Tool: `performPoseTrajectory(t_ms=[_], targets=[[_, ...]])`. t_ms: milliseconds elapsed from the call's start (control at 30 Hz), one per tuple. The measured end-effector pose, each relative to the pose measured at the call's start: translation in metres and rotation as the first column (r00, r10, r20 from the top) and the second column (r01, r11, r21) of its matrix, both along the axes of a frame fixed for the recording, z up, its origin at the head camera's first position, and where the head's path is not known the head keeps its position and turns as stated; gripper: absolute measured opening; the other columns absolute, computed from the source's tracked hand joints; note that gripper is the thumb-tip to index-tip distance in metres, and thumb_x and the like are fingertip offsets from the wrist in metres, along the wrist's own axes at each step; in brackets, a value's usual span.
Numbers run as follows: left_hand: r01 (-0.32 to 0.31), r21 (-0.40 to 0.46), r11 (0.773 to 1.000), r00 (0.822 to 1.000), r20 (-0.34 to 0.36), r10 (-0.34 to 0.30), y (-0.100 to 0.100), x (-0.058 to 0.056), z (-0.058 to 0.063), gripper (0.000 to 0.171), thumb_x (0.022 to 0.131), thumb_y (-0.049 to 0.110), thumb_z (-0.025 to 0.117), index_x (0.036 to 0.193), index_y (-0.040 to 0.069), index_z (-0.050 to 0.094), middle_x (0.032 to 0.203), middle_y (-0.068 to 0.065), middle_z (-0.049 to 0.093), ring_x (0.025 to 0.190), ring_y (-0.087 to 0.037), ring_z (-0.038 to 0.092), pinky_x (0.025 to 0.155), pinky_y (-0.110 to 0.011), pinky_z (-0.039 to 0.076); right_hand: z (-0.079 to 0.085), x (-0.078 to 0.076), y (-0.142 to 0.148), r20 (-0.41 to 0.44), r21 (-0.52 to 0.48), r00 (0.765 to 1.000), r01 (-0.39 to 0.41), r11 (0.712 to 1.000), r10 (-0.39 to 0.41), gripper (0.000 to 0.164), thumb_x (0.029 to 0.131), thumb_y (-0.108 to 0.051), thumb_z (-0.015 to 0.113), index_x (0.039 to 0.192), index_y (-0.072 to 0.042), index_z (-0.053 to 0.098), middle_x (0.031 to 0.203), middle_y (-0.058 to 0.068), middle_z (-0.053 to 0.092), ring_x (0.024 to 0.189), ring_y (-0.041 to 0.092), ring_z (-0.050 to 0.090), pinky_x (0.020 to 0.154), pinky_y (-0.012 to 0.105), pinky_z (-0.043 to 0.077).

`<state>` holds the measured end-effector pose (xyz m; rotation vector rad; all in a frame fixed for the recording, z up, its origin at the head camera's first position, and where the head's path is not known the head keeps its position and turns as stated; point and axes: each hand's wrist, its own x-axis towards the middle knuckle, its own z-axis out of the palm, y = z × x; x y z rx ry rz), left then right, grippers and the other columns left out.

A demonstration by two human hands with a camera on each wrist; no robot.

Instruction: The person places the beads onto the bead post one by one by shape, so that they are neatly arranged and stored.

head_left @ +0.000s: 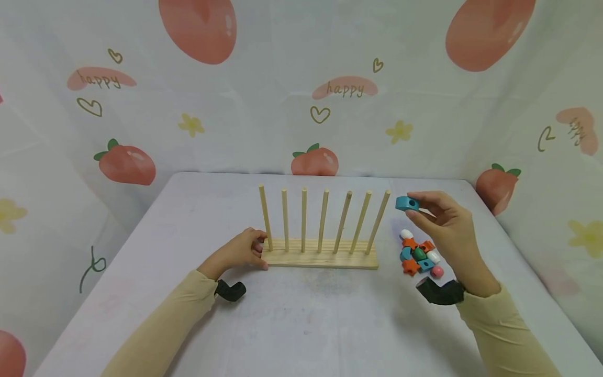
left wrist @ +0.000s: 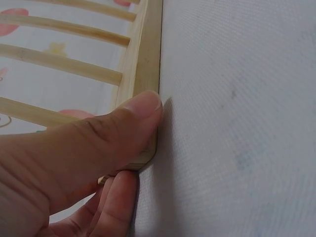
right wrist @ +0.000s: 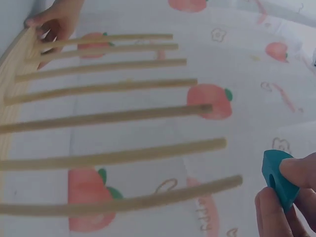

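Observation:
A wooden rack (head_left: pixel 325 260) stands on the table, a flat base with several upright pegs in a row. My left hand (head_left: pixel 237 253) grips the base's left end; in the left wrist view the thumb (left wrist: pixel 111 136) lies along its front edge and fingers curl at its end. Up beside the top of the rightmost peg (head_left: pixel 378 222), my right hand (head_left: pixel 447 222) pinches a blue bead (head_left: pixel 402 203) between thumb and fingers. A hole shows in the bead (right wrist: pixel 276 175) in the right wrist view, and it is apart from the pegs. All the pegs are bare.
Right of the rack, below my right hand, lies a small pile of beads: orange stars (head_left: pixel 411 267), a green bead (head_left: pixel 419 254), a pink ball (head_left: pixel 437 272), white and blue ones. A patterned cloth (head_left: pixel 264 94) hangs behind the white table (head_left: pixel 301 324).

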<state>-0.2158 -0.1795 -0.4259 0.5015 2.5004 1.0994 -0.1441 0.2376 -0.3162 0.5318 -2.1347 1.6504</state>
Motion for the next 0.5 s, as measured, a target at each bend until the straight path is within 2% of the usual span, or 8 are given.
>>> performPoseTrajectory(t_ms=[167, 300, 500], targets=[[-0.014, -0.029, 0.999, 1.0, 0.009, 0.014, 0.0, 0.0, 0.001, 0.084, 0.068, 0.013, 0.089, 0.136, -0.009, 0.045, 0.118, -0.018, 0.048, 0.095, -0.02, 0.057, 0.081, -0.032, 0.052, 0.01, 0.002, -0.013, -0.021, -0.06, 0.996, -0.084, 0.995, 0.082, 0.03, 0.087, 0.009, 0.064, 0.117, 0.006, 0.062, 0.108, -0.001, 0.064, 0.099, 0.008, 0.064, 0.086, 0.017, 0.051], [-0.009, -0.035, 0.999, 1.0, -0.001, 0.009, -0.001, -0.002, -0.002, 0.084, 0.068, 0.015, 0.089, 0.136, -0.008, 0.046, 0.118, -0.018, 0.048, 0.095, -0.02, 0.057, 0.081, -0.031, 0.051, 0.019, -0.002, -0.026, -0.07, -0.122, 0.981, -0.189, 0.974, 0.182, 0.03, 0.087, 0.012, 0.063, 0.117, 0.008, 0.062, 0.107, 0.002, 0.065, 0.097, 0.01, 0.065, 0.087, 0.019, 0.052], [-0.012, -0.027, 1.0, 1.0, 0.011, 0.013, 0.0, -0.002, -0.003, 0.085, 0.068, 0.014, 0.089, 0.137, -0.008, 0.044, 0.119, -0.018, 0.047, 0.097, -0.021, 0.056, 0.082, -0.032, 0.051, 0.028, -0.009, -0.046, -0.133, -0.113, 0.954, -0.283, 0.953, 0.267, 0.033, 0.086, 0.012, 0.063, 0.118, 0.007, 0.061, 0.11, 0.001, 0.065, 0.098, 0.01, 0.064, 0.086, 0.02, 0.053]])
